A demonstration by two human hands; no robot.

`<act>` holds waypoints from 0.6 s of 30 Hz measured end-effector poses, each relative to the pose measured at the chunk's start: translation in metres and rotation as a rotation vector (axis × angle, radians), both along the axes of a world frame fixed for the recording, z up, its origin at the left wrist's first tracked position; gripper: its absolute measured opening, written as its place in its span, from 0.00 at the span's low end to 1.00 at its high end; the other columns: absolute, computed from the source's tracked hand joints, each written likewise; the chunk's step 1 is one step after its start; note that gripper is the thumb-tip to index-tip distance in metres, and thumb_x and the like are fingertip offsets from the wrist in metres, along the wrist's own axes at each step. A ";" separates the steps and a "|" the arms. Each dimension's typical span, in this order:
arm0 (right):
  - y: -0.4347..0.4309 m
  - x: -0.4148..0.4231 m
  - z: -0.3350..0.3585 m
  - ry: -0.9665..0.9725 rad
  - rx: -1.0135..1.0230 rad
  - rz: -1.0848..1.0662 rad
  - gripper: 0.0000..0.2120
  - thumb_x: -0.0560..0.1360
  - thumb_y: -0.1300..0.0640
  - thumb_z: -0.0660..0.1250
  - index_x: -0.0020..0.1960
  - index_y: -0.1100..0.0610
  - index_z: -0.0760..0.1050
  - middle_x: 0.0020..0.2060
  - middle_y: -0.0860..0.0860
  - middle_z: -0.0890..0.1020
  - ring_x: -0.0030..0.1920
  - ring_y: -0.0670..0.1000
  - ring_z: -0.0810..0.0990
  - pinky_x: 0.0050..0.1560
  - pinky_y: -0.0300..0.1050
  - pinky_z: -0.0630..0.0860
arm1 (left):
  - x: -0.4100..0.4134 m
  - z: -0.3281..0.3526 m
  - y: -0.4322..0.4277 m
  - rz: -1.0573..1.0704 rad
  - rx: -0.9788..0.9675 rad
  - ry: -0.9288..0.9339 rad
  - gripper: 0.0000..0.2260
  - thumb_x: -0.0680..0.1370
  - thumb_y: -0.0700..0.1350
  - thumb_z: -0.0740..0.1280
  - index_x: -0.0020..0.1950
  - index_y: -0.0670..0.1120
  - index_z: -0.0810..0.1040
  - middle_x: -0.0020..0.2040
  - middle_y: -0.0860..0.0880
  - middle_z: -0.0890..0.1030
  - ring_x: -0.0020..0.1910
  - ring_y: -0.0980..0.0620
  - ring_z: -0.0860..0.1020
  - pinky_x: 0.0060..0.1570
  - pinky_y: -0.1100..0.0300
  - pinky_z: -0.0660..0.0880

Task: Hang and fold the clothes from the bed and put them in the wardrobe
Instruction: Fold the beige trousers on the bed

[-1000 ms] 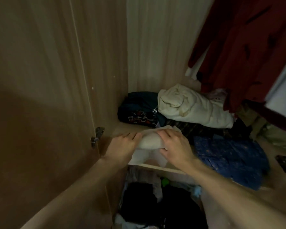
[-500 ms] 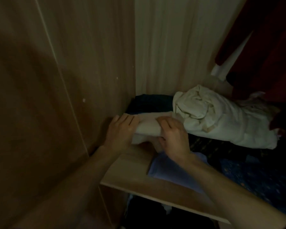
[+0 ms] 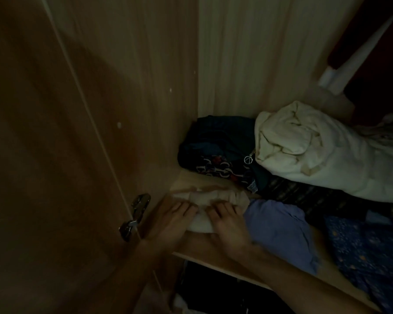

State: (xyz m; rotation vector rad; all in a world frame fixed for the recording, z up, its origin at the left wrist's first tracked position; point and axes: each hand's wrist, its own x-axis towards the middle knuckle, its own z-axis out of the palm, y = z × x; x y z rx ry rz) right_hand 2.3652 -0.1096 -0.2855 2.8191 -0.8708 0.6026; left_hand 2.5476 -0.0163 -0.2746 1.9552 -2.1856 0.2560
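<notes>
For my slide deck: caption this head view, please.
Left hand and right hand rest on a folded cream garment on the wardrobe shelf.

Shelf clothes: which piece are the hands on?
The small cream folded piece front-left on the shelf, under the left hand and right hand. The larger cream bundle lies farther back, untouched.

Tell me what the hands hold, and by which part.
Left hand and right hand lie on the near edge of the folded cream garment, fingers on top; thumbs hidden, grip cannot be told.
</notes>
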 end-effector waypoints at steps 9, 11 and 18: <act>-0.001 0.042 0.003 0.050 0.319 -0.011 0.23 0.71 0.49 0.61 0.63 0.55 0.77 0.55 0.54 0.81 0.55 0.56 0.79 0.64 0.49 0.62 | 0.014 0.012 -0.013 0.128 0.013 -0.021 0.22 0.71 0.46 0.53 0.53 0.48 0.85 0.50 0.49 0.85 0.48 0.49 0.84 0.47 0.54 0.81; -0.004 0.043 0.002 0.171 0.413 0.002 0.28 0.70 0.45 0.60 0.67 0.53 0.74 0.61 0.55 0.79 0.61 0.57 0.78 0.70 0.50 0.54 | 0.014 0.008 -0.012 0.189 0.059 0.023 0.17 0.71 0.46 0.58 0.49 0.50 0.85 0.46 0.51 0.84 0.42 0.51 0.84 0.42 0.57 0.82; -0.020 0.018 0.009 0.169 0.368 0.100 0.37 0.75 0.47 0.62 0.80 0.53 0.51 0.79 0.55 0.54 0.78 0.56 0.51 0.75 0.48 0.38 | 0.012 0.004 -0.016 0.277 0.039 0.139 0.16 0.78 0.39 0.62 0.63 0.50 0.80 0.60 0.50 0.80 0.55 0.47 0.81 0.55 0.53 0.78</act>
